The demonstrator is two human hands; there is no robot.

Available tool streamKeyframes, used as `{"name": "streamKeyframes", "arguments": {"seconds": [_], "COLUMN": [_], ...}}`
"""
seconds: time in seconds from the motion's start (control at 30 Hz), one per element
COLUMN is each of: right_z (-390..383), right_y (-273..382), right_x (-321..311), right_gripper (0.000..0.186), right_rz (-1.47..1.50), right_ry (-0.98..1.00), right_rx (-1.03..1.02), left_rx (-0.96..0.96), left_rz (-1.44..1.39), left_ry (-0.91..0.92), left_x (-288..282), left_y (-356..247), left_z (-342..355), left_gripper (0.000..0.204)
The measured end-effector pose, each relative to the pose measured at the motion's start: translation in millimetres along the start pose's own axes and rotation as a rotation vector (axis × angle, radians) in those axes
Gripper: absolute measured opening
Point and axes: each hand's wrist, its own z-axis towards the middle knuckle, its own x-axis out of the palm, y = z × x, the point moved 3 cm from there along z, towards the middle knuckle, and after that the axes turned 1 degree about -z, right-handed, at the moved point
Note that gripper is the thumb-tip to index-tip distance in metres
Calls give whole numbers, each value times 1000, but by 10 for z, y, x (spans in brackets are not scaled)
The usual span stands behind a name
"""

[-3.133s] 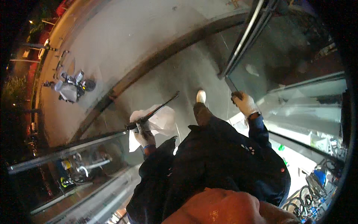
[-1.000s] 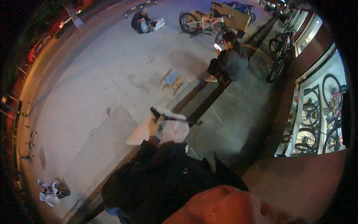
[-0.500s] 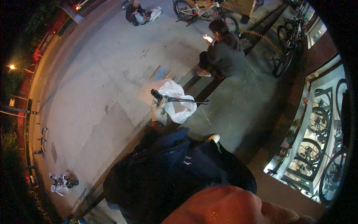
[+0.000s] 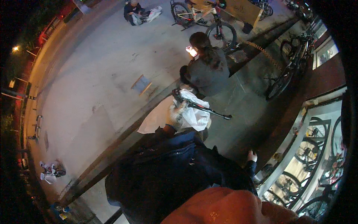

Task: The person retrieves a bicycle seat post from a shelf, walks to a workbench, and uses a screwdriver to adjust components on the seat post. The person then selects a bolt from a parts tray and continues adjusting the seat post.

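Observation:
My left hand [image 4: 174,115], in a pale, dirty knitted glove, is closed around a black bar that looks like a bicycle kickstand [image 4: 209,109]. Its bulky bracket end sits at the hand, and its thin leg points right to a small foot. Against the same hand hangs a crumpled white plastic bag [image 4: 197,118], partly behind the bar; whether the fingers grip it too is hidden. My right hand [image 4: 252,156], bare, hangs low at my right side, away from these things. Its fingers are too small and blurred to read.
Close ahead, a person [image 4: 209,67] sits on a low step edge with a lit phone [image 4: 191,51]. Beyond stands a bicycle [image 4: 203,16]; another person [image 4: 133,13] crouches farther off. A small board [image 4: 141,84] lies on the pavement. Right are parked bicycles [image 4: 289,67] and a lit shop window [image 4: 302,160].
The seated person and the ground have shifted nearer in view. My left hand, bar and bag now appear farther right, with the bar tilted more downward. My right hand has swung out right.

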Motion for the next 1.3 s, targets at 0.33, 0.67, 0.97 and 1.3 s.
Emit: {"name": "streamKeyframes", "arguments": {"seconds": [0.33,0.67,0.97,1.3], "right_z": [766,1080,2250,4240], "right_y": [-733,-1121,-1063,-40], "right_x": [-233,-736,-1462,-3350], "right_gripper": [44,40,36,46], "right_rz": [359,619,1075,985], "right_ry": [209,104,101,-131], "right_rx": [185,206,147,-204], "left_rx": [-443,-125,-103,30], "left_rz": [107,-105,361,434], "left_ry": [6,45,-301,-439], "left_x": [2223,2385,1593,1931], "left_y": [906,1313,1315,2184], "left_z": [1076,493,411,2129], "left_gripper": [22,23,47,51]}}
